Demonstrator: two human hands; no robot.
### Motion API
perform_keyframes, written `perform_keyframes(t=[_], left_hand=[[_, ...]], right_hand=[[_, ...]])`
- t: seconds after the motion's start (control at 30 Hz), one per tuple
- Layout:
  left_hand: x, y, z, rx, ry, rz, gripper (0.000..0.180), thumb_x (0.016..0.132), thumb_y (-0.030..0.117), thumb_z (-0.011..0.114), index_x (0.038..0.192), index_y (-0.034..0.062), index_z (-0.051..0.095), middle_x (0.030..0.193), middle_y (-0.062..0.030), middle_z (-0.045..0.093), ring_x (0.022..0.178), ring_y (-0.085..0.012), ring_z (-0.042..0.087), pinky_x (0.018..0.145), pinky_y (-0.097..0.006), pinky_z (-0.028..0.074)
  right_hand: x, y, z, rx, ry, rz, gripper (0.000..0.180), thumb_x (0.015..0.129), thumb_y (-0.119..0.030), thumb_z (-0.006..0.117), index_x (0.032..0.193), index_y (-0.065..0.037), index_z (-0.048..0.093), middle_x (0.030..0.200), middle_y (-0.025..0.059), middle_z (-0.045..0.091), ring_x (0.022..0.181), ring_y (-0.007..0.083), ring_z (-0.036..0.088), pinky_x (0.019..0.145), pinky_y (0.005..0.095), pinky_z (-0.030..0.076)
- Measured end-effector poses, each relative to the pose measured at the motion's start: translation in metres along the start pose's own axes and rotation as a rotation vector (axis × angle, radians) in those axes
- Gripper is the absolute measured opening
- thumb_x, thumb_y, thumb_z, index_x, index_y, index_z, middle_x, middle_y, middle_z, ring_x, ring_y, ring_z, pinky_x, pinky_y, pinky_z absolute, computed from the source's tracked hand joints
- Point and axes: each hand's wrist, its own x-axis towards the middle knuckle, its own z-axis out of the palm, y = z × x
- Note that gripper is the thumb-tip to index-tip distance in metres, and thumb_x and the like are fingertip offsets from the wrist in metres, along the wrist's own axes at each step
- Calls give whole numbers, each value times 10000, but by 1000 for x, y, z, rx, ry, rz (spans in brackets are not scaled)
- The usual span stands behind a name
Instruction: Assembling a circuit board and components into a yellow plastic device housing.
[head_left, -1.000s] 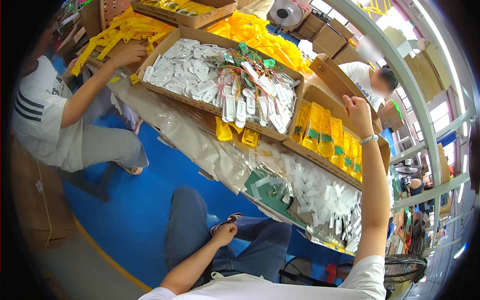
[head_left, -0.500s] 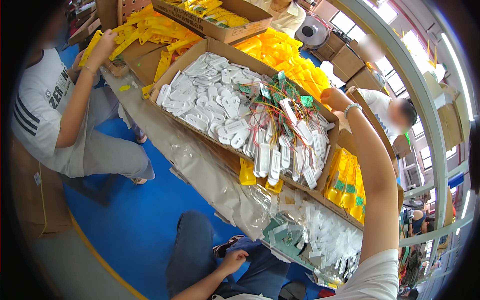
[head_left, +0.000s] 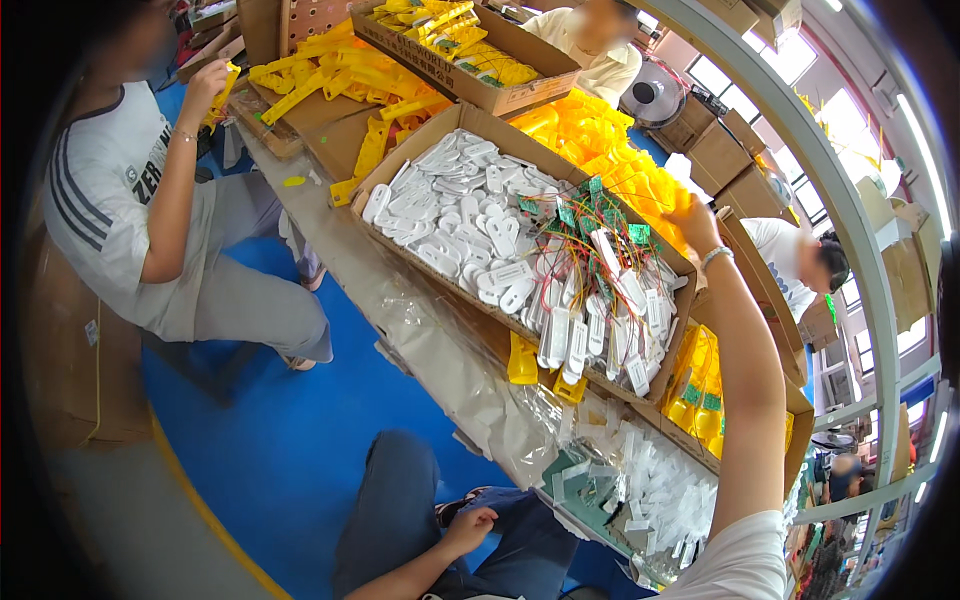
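Observation:
My right hand (head_left: 694,224) reaches over the far right corner of a cardboard box (head_left: 455,283) to a heap of yellow plastic pieces (head_left: 590,140). Its fingers are closed on a yellow plastic piece at the heap's near edge; the grip is partly hidden. My left hand (head_left: 468,530) rests by my lap, fingers curled together, with nothing visible in it. The box holds many flat white plastic casings (head_left: 460,190). On its right side lie green circuit boards (head_left: 638,234) with red and yellow wires, tangled over the casings.
Yellow parts with green boards fill another box (head_left: 700,390) at the right. Clear plastic strips (head_left: 660,490) lie on the near table end. A carton of yellow pieces (head_left: 470,75) stands behind. At the left a co-worker (head_left: 130,210) holds a yellow piece; other people sit beyond.
My right hand has opened from a fist and closed onto the yellow heap. The view has shifted, moving the scene rightward and down. The co-worker's raised hand has changed position.

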Motion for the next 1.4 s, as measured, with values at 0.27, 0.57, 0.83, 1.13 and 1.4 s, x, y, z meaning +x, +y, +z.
perform_keyframes(t=[0.27,0.57,0.83,1.13,1.4], left_hand=[[-55,168,-28,-200,341,555,142,832,-36,582,971,-23,609,888,-87,604,803,-157,597,737,-254,468],[-90,275,-52,-429,90,827,606,775,2,674,1306,46,385,1215,-94,509,1125,-215,521,977,-335,392],[-114,231,-81,-841,124,566,695,753,-41,600,1380,51,314,842,-90,570,614,-183,606,612,-353,540],[-133,217,-109,-924,202,555,674,766,2,622,1366,41,317,819,-63,558,631,-164,586,637,-347,532],[-135,233,-112,-1146,39,591,566,943,476,442,1309,47,388,710,-62,504,550,-152,526,521,-322,482]], right_hand=[[-112,-139,-157,887,-45,-77,376,825,-258,714,1038,-27,507,811,59,607,730,145,602,632,301,490],[-291,-284,-184,694,-947,-508,538,741,-249,793,1124,-7,501,1017,136,571,901,237,611,698,326,555],[-189,-313,-95,190,-183,-669,268,811,-282,667,820,-19,620,781,188,645,740,365,638,672,445,509],[-123,-292,-27,75,-156,-525,277,708,-124,680,946,12,644,769,166,659,724,308,649,683,395,516],[-153,-293,-76,950,-174,-370,270,774,-52,680,1024,25,614,772,58,659,651,94,592,611,253,487]])
